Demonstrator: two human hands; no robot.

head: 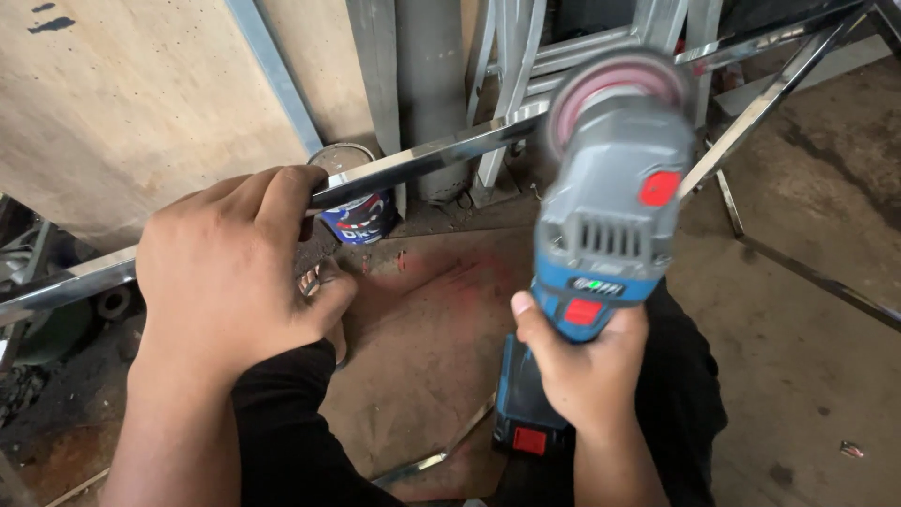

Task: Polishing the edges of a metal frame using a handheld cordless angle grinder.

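My left hand (225,272) is wrapped around a shiny square metal tube (432,155) that runs from lower left to upper right. My right hand (587,361) grips the handle of a blue and grey cordless angle grinder (610,216) with red buttons. Its blurred disc (615,89) sits against the tube at upper centre. A blue battery pack (521,418) shows below my right wrist. My knees in black trousers (291,432) are below both hands.
A drink can (357,211) stands on the floor under the tube. More polished metal tubes (779,89) form a frame at upper right. A plywood sheet (141,94) leans at upper left. The concrete floor (807,329) is stained, with red marks near the centre.
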